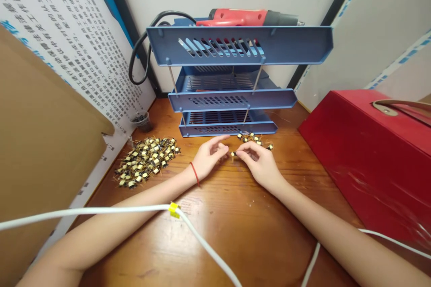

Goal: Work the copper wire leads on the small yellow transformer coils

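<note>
The right hand (259,166) is curled, and a small yellow-taped transformer (233,154) is pinched at its fingertips, with the wire leads projecting. The left hand (210,154) is held loosely curled just beside it, palm turned inward; no object is seen to be grasped by it. A red string band (194,173) is worn on the left wrist. Both forearms are rested on a varnished wooden table (215,242).

A small cluster of transformers (252,139) is lying just beyond the right hand's fingers. A much larger heap of transformers (146,161) is spread on the table to the left of the left hand, well apart from the cluster, with gold-coloured leads splayed in all directions.

A three-tier blue slotted tray rack (289,45) is stood directly ahead, its lowest tier near the cluster. A red-and-black heat gun (245,17) is placed behind the top tier, and its black cable (138,54) is looped down at the left. A small dark plastic cup (141,122) is seen in the corner beside the rack.

A white cable (84,213) with a yellow clip (174,210) is passed across the left forearm. A red box (363,161) with a tan strap handle (400,107) is stood at right. A cardboard sheet (43,143) and a printed panel (67,40) are propped at left.
</note>
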Demonstrator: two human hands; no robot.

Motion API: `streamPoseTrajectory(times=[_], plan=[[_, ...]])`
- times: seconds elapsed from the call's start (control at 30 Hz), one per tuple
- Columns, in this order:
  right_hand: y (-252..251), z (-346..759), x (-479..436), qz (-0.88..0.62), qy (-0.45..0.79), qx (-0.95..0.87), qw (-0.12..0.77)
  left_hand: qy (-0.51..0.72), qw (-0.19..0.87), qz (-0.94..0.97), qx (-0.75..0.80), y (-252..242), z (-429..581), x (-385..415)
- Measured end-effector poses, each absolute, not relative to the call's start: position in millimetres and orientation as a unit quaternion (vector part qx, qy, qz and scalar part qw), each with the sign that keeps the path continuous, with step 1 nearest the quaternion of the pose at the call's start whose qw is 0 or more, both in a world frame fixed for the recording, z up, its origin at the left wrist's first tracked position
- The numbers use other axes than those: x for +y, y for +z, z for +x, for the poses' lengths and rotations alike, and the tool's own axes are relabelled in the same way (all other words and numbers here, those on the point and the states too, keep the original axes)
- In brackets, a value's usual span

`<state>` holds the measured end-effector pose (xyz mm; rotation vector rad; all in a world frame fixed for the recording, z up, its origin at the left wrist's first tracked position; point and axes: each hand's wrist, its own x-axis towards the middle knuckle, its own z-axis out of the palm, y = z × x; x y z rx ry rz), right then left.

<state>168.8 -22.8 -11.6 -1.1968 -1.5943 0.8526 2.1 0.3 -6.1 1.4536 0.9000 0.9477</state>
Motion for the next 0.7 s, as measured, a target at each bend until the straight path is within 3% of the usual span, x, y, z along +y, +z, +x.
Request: streamPoseTrajectory(times=[0.2, 0.7], plan=[[-13.2, 169.1, -19.5, -0.465, 0.394, -0.632, 0.479, 0.392, 0.458, 0.710, 0.365, 0.5, 4.0, -7.3], [-12.8, 171.1, -16.0, -0.465, 0.413, -0.581, 0.524, 0.369, 0.637, 0.544, 0.402, -4.9, 19.9, -0.9]])
